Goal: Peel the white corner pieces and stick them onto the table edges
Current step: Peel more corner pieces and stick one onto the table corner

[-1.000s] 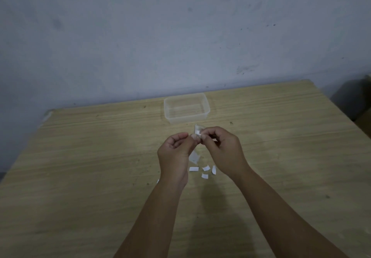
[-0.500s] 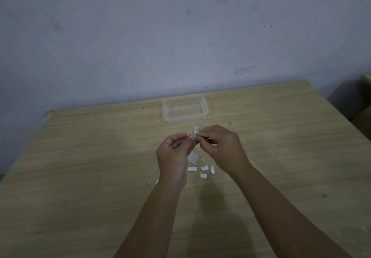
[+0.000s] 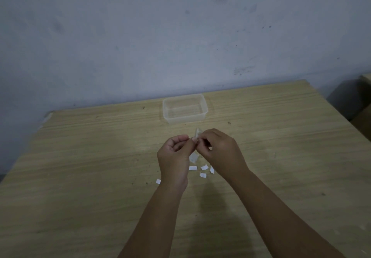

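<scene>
Both hands meet above the middle of the wooden table (image 3: 80,167). My right hand (image 3: 220,149) pinches a small translucent corner piece (image 3: 197,132) that sticks up above its fingertips. My left hand (image 3: 174,157) pinches at the same piece from the left with thumb and forefinger. Under the hands another pale piece (image 3: 193,157) lies on the table. Several small white paper scraps (image 3: 192,168) lie scattered just in front of it, one more scrap (image 3: 158,181) sits left of my left wrist.
A clear plastic container (image 3: 166,115) stands behind the hands near the table's far edge, next to the grey wall. The far left table corner (image 3: 48,115) carries a pale patch. A dark gap and another brown surface (image 3: 361,121) lie off the right edge.
The hands have stayed together over the same spot, with only small finger movements on the corner piece. The scraps on the table have not moved.
</scene>
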